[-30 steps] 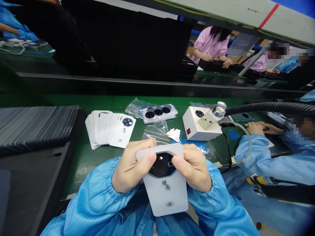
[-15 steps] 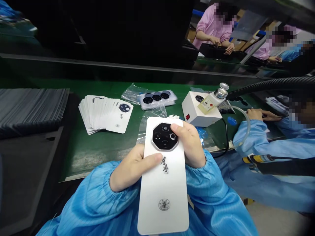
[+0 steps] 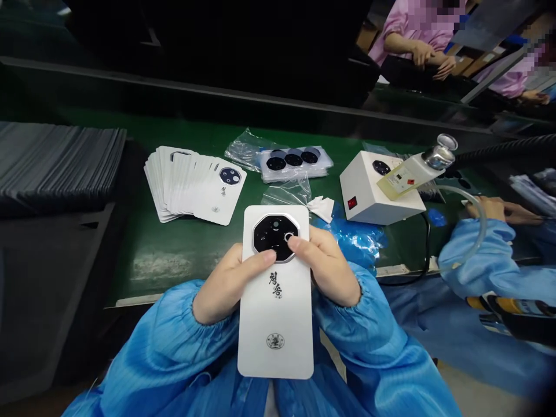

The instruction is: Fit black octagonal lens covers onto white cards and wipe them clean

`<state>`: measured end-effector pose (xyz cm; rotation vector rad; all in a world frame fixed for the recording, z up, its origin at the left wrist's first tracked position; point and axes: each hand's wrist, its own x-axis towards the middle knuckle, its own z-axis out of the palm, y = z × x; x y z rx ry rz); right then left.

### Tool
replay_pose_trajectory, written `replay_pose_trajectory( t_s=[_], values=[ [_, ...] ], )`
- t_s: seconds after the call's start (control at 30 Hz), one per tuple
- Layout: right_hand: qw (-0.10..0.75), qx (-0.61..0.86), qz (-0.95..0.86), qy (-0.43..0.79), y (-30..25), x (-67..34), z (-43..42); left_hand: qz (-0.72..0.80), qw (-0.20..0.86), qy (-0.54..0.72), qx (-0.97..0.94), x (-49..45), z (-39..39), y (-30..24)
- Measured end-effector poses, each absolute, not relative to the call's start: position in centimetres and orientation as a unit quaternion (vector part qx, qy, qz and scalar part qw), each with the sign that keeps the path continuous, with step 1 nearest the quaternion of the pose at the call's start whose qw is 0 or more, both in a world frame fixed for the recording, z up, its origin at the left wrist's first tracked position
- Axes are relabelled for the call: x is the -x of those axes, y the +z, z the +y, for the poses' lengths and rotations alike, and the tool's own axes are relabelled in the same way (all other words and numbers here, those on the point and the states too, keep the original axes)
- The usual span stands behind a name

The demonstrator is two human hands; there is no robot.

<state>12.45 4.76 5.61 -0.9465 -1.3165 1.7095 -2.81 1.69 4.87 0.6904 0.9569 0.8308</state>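
Both hands hold a white phone back cover (image 3: 291, 318) upright in front of my chest, its black octagonal camera lens plate (image 3: 269, 231) near the top. My left hand (image 3: 221, 289) grips the left edge, thumb tip at the plate's lower rim. From the right edge, my right hand (image 3: 328, 263) presses its thumb on the plate beside a ringed lens. The fingers behind the cover are hidden. Dark lettering and a round seal mark the cover. Fanned white back covers (image 3: 217, 200) lie on the green bench beyond my left hand.
Clear plastic trays with round black lens plates (image 3: 293, 161) lie at the back, near plastic film (image 3: 286, 191). A white box (image 3: 365, 194) carries a tilted pump bottle (image 3: 412, 174). Blue film (image 3: 354, 237) lies right; a grey stack (image 3: 61, 162) stands left. A co-worker's blue sleeve (image 3: 478, 249) is at right.
My view has shifted, so the bench things sit higher and mostly farther right. My right thumb has moved down the lens plate, and my left thumb has moved up from the lettering to its rim.
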Motion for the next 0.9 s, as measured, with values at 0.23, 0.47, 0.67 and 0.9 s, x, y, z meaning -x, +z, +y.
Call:
replay_pose_trajectory(
  t_s=[0.23, 0.47, 0.67, 0.9],
  values=[
    [0.359, 0.417, -0.556, 0.623, 5.2, -12.9, 14.0, 0.454, 0.638, 0.417, -0.461, 5.2, 5.7, 2.7],
    [0.441, 0.535, -0.542, 0.474, 8.1, -14.6, 27.9, 0.591, 0.379, 0.380, -0.602, 9.5, 8.2, 1.1],
    [0.342, 0.570, -0.631, 0.400, 3.7, -16.6, 22.7, 0.506, 0.254, 0.219, -0.795, 5.9, 7.2, -2.0],
    [0.278, 0.589, -0.733, 0.196, -2.5, -20.4, 14.6, 0.501, 0.122, 0.113, -0.849, 4.1, 5.0, -2.6]
  ],
)
